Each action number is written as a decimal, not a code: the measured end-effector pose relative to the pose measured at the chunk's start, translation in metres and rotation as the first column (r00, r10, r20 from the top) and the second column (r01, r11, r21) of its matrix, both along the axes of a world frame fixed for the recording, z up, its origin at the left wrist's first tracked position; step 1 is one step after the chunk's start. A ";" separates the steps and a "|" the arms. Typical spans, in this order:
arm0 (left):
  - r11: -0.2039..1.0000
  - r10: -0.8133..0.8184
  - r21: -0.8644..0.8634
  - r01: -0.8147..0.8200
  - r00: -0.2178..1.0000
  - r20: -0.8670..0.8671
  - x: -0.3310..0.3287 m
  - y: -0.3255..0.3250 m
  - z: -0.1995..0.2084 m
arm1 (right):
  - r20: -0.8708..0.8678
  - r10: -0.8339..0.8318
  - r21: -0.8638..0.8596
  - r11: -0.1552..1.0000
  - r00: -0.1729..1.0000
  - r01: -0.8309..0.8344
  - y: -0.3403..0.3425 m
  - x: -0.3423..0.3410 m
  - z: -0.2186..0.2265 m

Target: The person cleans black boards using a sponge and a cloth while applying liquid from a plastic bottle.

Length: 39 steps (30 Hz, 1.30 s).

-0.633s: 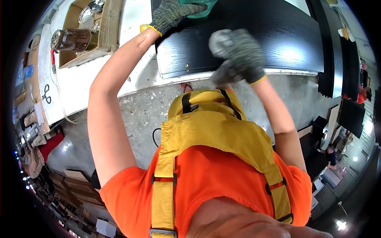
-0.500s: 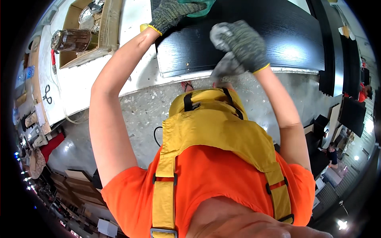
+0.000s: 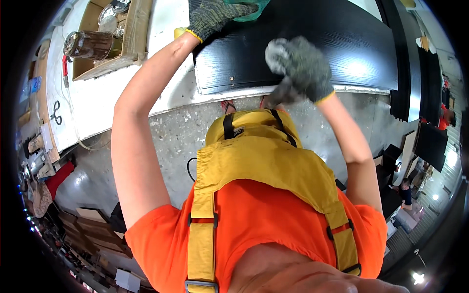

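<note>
A black wood-grain board [image 3: 361,39] lies flat along the near edge of the white worktable. At its far left, my left hand [image 3: 211,20], in a grey knit glove with a yellow cuff, is closed around a translucent green container [image 3: 251,11], partly cut off by the upper edge. My right hand [image 3: 309,71], gloved alike and blurred by motion, is over the board's near edge. It is closed on a crumpled grey rag [image 3: 286,92] that hangs below the fingers. A small round hole or fitting [image 3: 231,78] shows near the board's front left corner.
On the white table [image 3: 97,105] stands an open cardboard box [image 3: 134,36] with a brown-stained can [image 3: 90,45] beside it. A red-tipped hose [image 3: 65,66] and black scissors [image 3: 56,113] lie at the left. Black panels [image 3: 415,63] stand at the right; a person [image 3: 405,193] is farther off.
My right hand has come slightly nearer to me and to the right with the rag. My left hand stays on the green container.
</note>
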<state>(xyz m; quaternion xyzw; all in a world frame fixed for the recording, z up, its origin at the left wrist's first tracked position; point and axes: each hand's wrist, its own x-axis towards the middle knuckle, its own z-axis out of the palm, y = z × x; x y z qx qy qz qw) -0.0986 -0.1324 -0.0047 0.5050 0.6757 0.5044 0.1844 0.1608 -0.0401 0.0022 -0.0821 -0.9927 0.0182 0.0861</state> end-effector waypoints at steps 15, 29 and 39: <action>0.995 -0.075 -0.050 0.086 0.980 0.183 -0.022 0.002 -0.047 | -0.238 0.084 -0.213 0.967 0.968 -0.137 -0.107 -0.058 -0.009; 1.000 0.019 0.001 -0.019 0.999 -0.036 -0.008 0.015 -0.018 | -0.122 -0.786 -0.162 0.618 0.606 0.769 0.154 0.235 -0.057; 0.994 -0.110 -0.027 0.111 0.994 0.025 0.078 0.132 -0.019 | -0.151 0.083 -0.272 0.955 0.985 -0.122 -0.086 -0.006 -0.001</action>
